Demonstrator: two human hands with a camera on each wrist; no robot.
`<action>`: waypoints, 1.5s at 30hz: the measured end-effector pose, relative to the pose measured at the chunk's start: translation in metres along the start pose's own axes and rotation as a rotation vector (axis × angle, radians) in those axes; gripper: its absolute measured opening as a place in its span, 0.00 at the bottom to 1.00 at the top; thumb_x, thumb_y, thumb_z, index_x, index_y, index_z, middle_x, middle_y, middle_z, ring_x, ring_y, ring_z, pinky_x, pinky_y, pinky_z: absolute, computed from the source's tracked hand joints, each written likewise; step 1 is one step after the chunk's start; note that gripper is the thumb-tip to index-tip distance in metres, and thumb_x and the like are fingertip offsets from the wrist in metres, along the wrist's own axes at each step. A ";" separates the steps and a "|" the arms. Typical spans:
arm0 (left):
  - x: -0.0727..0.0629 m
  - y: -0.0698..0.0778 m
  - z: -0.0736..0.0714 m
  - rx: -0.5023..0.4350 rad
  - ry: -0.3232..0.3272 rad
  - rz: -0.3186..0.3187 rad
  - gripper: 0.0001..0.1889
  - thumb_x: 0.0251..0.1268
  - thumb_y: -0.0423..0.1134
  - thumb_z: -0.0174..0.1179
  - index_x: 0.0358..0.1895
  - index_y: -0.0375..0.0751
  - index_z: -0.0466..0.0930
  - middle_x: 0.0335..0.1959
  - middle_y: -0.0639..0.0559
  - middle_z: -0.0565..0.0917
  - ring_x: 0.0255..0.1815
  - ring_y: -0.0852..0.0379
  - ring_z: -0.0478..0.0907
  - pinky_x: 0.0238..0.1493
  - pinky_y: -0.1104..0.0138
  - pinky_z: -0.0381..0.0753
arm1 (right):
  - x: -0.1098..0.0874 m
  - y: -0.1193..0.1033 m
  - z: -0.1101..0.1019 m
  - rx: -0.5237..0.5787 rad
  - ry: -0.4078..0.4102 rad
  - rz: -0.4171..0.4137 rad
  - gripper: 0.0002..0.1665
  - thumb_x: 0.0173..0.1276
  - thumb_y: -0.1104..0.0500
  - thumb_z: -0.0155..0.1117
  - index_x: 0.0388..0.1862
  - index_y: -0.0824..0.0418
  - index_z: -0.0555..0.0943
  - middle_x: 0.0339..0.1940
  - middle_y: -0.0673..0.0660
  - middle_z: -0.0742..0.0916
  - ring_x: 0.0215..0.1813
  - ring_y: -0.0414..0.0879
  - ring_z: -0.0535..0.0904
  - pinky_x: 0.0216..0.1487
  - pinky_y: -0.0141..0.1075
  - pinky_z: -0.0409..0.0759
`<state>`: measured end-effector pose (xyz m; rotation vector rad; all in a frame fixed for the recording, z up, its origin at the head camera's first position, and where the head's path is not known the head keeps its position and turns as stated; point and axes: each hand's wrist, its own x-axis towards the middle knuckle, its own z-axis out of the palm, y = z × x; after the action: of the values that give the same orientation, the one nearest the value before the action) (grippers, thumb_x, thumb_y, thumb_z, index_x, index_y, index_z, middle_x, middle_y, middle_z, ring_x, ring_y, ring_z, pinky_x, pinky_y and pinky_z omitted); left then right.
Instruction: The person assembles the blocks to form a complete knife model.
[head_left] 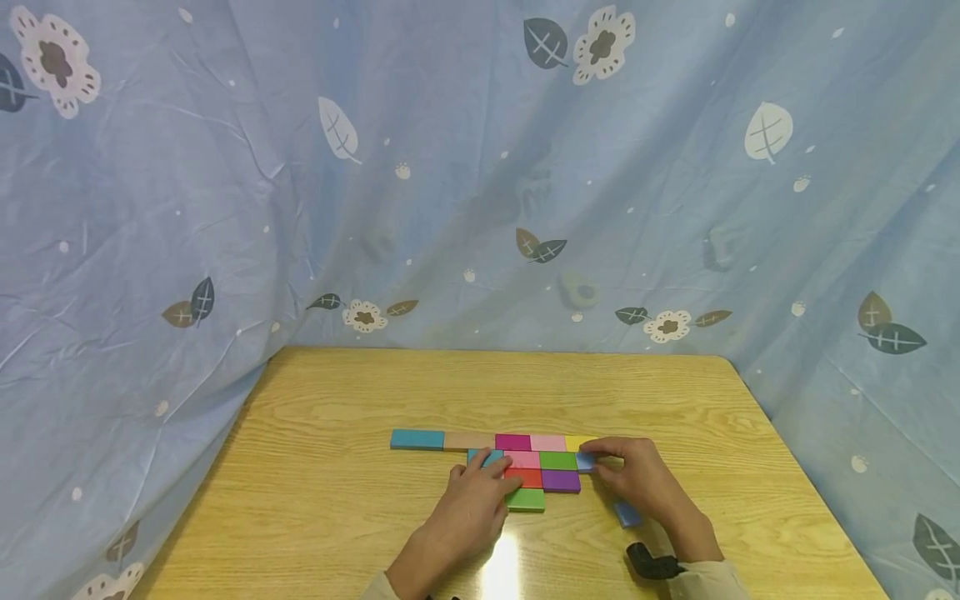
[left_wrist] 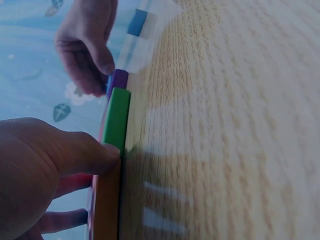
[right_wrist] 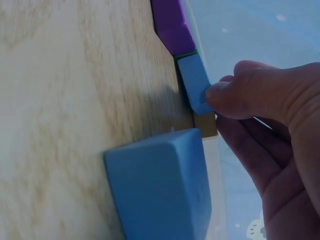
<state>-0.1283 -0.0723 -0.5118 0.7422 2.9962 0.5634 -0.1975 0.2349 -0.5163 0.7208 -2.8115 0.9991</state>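
Flat coloured blocks lie side by side in rows on the table. My left hand [head_left: 470, 504] rests over their left part, fingers spread on a teal block [head_left: 480, 456] and a red block [head_left: 528, 477]. In the left wrist view its thumb presses where a green block [left_wrist: 116, 117] meets an orange block [left_wrist: 106, 205]. At the right end of the second row, my right hand [head_left: 647, 477] pinches a small blue block [right_wrist: 194, 80] between thumb and fingers. That block sits right beside a green block [head_left: 558, 461], near the purple block [head_left: 561, 481].
Another blue block [head_left: 627, 514] lies apart, under the right wrist. The back row runs from a teal block [head_left: 417, 439] through a tan block [head_left: 465, 442] to a yellow block [head_left: 577, 442]. Behind the wooden table [head_left: 360, 383] hangs a patterned blue curtain [head_left: 450, 167].
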 end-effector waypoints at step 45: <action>0.001 0.000 0.001 0.017 -0.028 -0.002 0.22 0.75 0.36 0.67 0.68 0.57 0.87 0.78 0.49 0.79 0.82 0.33 0.70 0.67 0.32 0.82 | -0.079 0.021 -0.026 0.436 -0.020 0.328 0.26 0.69 0.56 0.81 0.64 0.62 0.89 0.59 0.60 0.93 0.58 0.31 0.89 0.58 0.22 0.86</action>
<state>-0.1289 -0.0711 -0.5127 0.7412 2.9795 0.5237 -0.1392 0.2974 -0.5250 0.2931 -2.8105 1.6985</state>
